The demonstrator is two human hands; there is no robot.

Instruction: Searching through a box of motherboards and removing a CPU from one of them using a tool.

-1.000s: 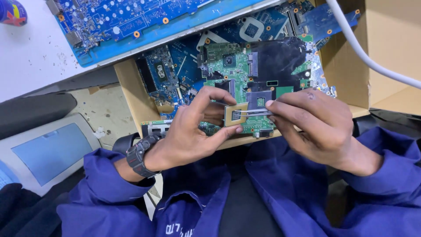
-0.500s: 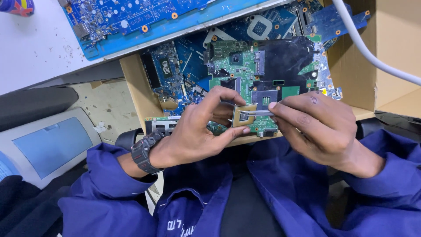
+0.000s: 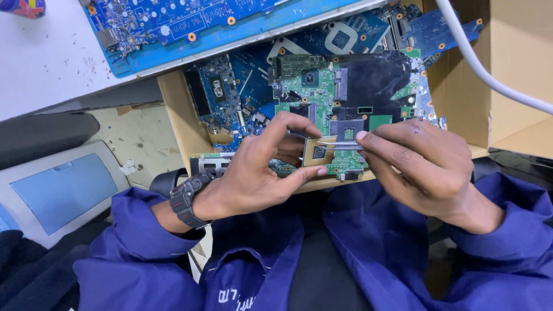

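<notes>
Head view looks down on a white tabletop (image 3: 46,63) whose edge carries a long blue circuit board (image 3: 190,23). Below it, an open cardboard box (image 3: 461,86) holds a heap of blue and green boards, a green motherboard (image 3: 322,86) with a black patch lying on top. A white cable (image 3: 489,80) crosses the box's right corner. Over the box's near edge, the left hand (image 3: 253,173), with a dark wristwatch (image 3: 185,198) at its blue sleeve, has its grip closed on a small square tan chip (image 3: 315,152), thumb below and fingers above. The right hand (image 3: 426,167) pinches thin metal tweezers (image 3: 340,146), their tips touching the chip's top edge.
</notes>
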